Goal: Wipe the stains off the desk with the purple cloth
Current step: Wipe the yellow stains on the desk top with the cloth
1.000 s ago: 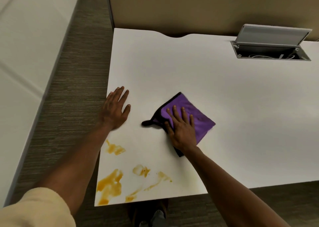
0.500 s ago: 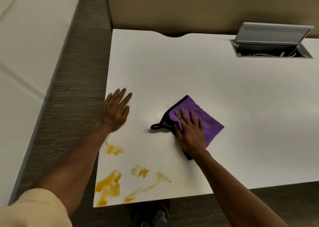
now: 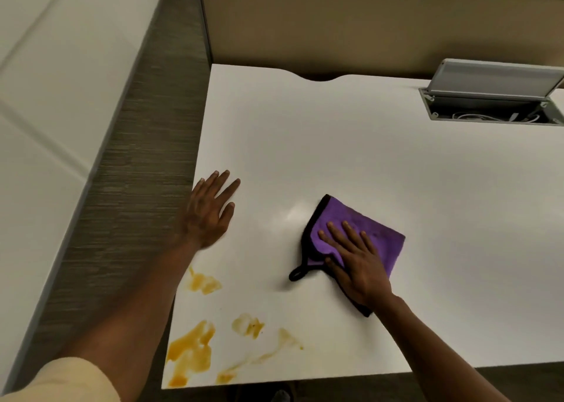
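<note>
A folded purple cloth (image 3: 375, 233) with black trim and a small black loop lies flat on the white desk (image 3: 351, 145). My right hand (image 3: 355, 262) presses down on its near half, fingers spread. Resting flat near the desk's left edge is my left hand (image 3: 209, 210), fingers apart, holding nothing. Several orange-yellow stains (image 3: 190, 352) mark the desk's near left corner, left of and nearer than the cloth; a smaller stain patch (image 3: 204, 282) sits just below my left wrist.
An open cable hatch (image 3: 494, 108) with a raised grey lid is set into the desk at the far right. A tan partition (image 3: 335, 26) rises behind the desk. Grey carpet (image 3: 137, 172) and a white surface lie to the left.
My right hand has slid the cloth to the right, farther from the left hand. The left hand has stayed flat in place.
</note>
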Tool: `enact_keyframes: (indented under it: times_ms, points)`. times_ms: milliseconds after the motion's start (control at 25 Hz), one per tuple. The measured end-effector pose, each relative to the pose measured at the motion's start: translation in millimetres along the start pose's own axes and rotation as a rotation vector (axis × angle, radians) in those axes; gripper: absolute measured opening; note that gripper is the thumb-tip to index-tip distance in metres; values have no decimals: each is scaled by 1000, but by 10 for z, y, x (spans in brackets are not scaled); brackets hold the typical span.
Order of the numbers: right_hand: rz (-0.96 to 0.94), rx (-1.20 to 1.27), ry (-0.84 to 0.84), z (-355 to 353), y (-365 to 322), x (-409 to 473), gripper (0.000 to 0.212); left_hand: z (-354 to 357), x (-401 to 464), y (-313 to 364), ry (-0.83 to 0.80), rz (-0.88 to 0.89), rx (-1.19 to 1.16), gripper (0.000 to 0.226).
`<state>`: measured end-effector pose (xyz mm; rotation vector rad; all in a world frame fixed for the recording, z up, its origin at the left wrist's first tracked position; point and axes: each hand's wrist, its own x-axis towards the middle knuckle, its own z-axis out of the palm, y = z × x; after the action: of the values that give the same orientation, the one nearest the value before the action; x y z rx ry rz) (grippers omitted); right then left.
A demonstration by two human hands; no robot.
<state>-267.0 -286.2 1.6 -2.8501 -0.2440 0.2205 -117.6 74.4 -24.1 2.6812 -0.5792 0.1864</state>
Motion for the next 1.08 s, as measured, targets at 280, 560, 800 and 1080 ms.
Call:
enact_keyframes:
  times_ms: [280, 560, 800, 1080]
  points:
    - [-1, 8, -5, 84, -758, 1022, 60, -46, 34, 9, -15, 3, 3, 57]
    - [-158, 40, 13, 151, -217, -277, 53, -104, 32, 66, -51, -17, 28, 57]
    - [257, 48, 73, -55, -328, 625, 56, -83, 32, 64, -22, -19, 3, 57]
    - [133, 88, 75, 238, -1265, 516, 55, -89, -7, 45, 18, 13, -35, 55]
